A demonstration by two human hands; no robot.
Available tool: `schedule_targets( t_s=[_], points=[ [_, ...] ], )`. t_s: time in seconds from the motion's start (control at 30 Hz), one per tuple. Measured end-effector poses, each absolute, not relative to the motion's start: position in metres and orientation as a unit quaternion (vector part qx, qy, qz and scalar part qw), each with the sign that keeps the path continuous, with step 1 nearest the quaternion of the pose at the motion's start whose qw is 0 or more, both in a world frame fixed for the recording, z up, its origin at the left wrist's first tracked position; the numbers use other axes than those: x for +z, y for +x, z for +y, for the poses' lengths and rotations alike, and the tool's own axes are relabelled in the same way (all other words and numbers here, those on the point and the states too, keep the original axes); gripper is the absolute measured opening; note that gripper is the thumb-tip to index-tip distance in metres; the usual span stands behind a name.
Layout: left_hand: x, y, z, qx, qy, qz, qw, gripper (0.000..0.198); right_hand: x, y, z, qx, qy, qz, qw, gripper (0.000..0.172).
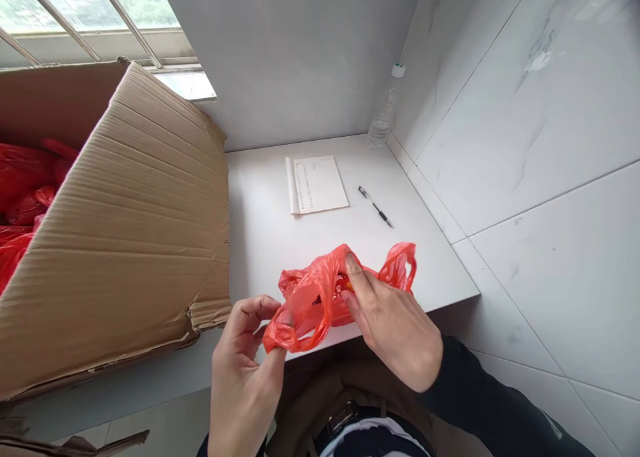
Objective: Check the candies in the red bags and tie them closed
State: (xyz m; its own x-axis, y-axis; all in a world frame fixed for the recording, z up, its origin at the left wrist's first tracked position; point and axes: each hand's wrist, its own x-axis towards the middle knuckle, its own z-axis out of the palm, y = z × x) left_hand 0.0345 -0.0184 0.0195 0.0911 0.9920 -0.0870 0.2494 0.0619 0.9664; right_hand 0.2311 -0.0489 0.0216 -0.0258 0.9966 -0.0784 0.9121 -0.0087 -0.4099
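Observation:
A thin red plastic bag [320, 290] lies crumpled at the front edge of the white table [260, 237]. My left hand [245, 370] pinches one of its handle loops from below, fingers curled round the plastic. My right hand [390, 323] holds the bag's middle from the right, thumb on top and fingers pressed into the folds. The other handle loop sticks up free at the right. Something dark and yellow shows inside the bag, too hidden to name.
A large open cardboard box [125, 230] with more red bags [25, 197] inside fills the left. A notepad [317, 183], a black pen [375, 205] and a clear water bottle [385, 110] sit farther back. A tiled wall [525, 143] runs along the right.

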Motion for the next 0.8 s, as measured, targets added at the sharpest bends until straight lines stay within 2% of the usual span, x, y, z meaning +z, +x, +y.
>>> schedule_targets(
  t_s=[0.1, 0.17, 0.23, 0.33, 0.4, 0.5, 0.63, 0.7, 0.8],
  points=[
    [0.025, 0.037, -0.017, 0.335, 0.628, 0.541, 0.448, 0.023, 0.022, 0.229, -0.045, 0.181, -0.658, -0.717, 0.139, 0.071],
    [0.028, 0.042, -0.013, 0.317, 0.668, 0.514, 0.434, 0.030, 0.022, 0.226, -0.044, 0.201, -0.634, -0.733, 0.144, 0.069],
    [0.031, 0.047, -0.007, 0.313, 0.692, 0.490, 0.427, 0.026, 0.021, 0.223, -0.044, 0.215, -0.618, -0.739, 0.157, 0.061],
    [0.037, 0.054, 0.005, 0.328, 0.673, 0.480, 0.458, 0.006, 0.020, 0.220, -0.044, 0.228, -0.622, -0.726, 0.185, 0.043],
    [0.042, 0.055, 0.010, 0.362, 0.631, 0.494, 0.477, 0.011, 0.022, 0.221, -0.044, 0.240, -0.633, -0.712, 0.187, 0.032],
    [0.046, 0.052, 0.013, 0.431, 0.557, 0.529, 0.474, 0.019, 0.027, 0.225, -0.043, 0.239, -0.671, -0.691, 0.122, 0.027],
    [0.045, 0.049, 0.008, 0.474, 0.480, 0.521, 0.523, 0.022, 0.026, 0.224, -0.037, 0.209, -0.708, -0.673, -0.042, 0.037],
    [0.043, 0.050, 0.005, 0.485, 0.448, 0.518, 0.544, 0.023, 0.018, 0.218, -0.032, 0.198, -0.694, -0.689, -0.067, 0.039],
    [0.040, 0.051, 0.000, 0.509, 0.396, 0.525, 0.555, 0.024, 0.001, 0.204, -0.021, 0.205, -0.654, -0.726, -0.052, 0.038]
  ],
)
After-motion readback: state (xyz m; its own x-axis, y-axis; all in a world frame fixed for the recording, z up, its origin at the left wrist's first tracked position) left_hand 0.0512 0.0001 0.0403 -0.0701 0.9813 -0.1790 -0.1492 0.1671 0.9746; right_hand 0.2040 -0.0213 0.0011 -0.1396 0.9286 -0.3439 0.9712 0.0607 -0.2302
